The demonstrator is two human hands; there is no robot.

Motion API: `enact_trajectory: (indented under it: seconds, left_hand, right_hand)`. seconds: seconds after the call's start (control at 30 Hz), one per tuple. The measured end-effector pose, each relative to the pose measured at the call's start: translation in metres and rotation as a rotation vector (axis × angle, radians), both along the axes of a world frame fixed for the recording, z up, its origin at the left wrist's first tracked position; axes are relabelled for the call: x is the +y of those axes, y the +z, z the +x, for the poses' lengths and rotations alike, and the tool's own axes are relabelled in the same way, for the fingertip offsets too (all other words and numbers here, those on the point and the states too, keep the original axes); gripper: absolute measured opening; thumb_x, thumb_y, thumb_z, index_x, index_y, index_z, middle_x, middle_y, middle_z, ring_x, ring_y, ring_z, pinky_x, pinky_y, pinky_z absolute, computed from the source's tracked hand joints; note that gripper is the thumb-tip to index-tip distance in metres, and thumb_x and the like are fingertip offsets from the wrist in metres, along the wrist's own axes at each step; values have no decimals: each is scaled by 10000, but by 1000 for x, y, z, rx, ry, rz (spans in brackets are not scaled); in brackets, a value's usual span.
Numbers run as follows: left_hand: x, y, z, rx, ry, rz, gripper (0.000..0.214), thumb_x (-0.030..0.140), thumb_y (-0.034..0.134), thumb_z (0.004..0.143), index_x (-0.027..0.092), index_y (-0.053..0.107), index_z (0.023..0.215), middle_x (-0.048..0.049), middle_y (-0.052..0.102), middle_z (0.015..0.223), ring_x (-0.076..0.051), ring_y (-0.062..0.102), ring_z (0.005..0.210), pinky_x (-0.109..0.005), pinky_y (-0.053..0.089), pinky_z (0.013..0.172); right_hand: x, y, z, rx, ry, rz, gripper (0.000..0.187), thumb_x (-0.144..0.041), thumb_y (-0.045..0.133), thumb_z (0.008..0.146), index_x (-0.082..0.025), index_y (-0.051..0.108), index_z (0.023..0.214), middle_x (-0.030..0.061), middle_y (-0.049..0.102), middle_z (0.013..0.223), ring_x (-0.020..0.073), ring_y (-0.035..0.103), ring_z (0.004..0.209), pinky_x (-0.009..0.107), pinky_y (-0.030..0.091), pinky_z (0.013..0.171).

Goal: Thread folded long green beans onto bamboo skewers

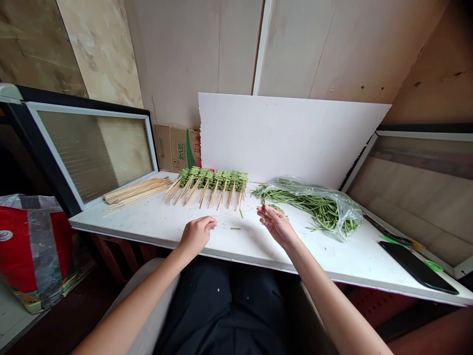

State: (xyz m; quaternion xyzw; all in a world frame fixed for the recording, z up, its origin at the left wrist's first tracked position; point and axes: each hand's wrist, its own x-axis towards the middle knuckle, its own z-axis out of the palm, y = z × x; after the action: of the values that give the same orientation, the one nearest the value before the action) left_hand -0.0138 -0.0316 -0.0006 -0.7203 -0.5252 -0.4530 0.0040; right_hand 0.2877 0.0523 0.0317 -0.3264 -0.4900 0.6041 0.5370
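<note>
My right hand pinches a green bean between thumb and fingertips, above the white table. My left hand is closed, with its fingers curled toward the thumb; what it holds, if anything, I cannot make out. Between my hands, a short cut bean piece lies on the table, with another bean piece farther back. Beyond them sit rows of skewered green beans, their bare stick ends pointing toward me. Partly behind my right hand are more cut bean pieces.
Loose long beans spill from a clear plastic bag on the right. Bare bamboo skewers lie at the left. A black phone rests near the right edge. A white board and a cardboard box stand behind.
</note>
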Motion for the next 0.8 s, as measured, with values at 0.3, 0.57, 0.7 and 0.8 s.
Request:
enact_trajectory:
  seconds: [0.3, 0.57, 0.7, 0.8]
  left_hand:
    - [-2, 3, 1, 1, 13, -7, 218, 123, 567, 950, 236, 751, 916, 2, 806, 853, -180, 767, 812, -260, 560, 750]
    - [-2, 3, 2, 6, 11, -4, 224, 115, 566, 947, 233, 751, 904, -2, 805, 852, -182, 762, 802, -266, 561, 757]
    - [-2, 2, 1, -2, 11, 9, 225, 114, 564, 946, 234, 751, 908, -6, 806, 856, -183, 765, 808, -267, 567, 762]
    - [-1, 1, 1, -13, 9, 12, 227, 106, 565, 942, 233, 750, 912, -6, 807, 858, -183, 768, 819, -266, 568, 762]
  right_hand:
    - [-2, 0, -2, 37, -11, -20, 371, -517, 883, 776, -226, 782, 984, 111, 813, 1138, 279, 728, 1218, 367, 606, 993]
    - [-3, 0, -3, 16, -40, -29, 379, -516, 863, 788, -214, 775, 1000, 120, 812, 1140, 273, 726, 1225, 344, 601, 1004]
    - [-3, 1, -4, 29, -45, -31, 358, -513, 854, 799, -221, 777, 990, 114, 814, 1136, 273, 717, 1242, 351, 596, 1019]
    - [-4, 1, -6, 33, -56, -26, 357, -512, 866, 785, -224, 776, 976, 112, 818, 1117, 285, 727, 1222, 379, 603, 1016]
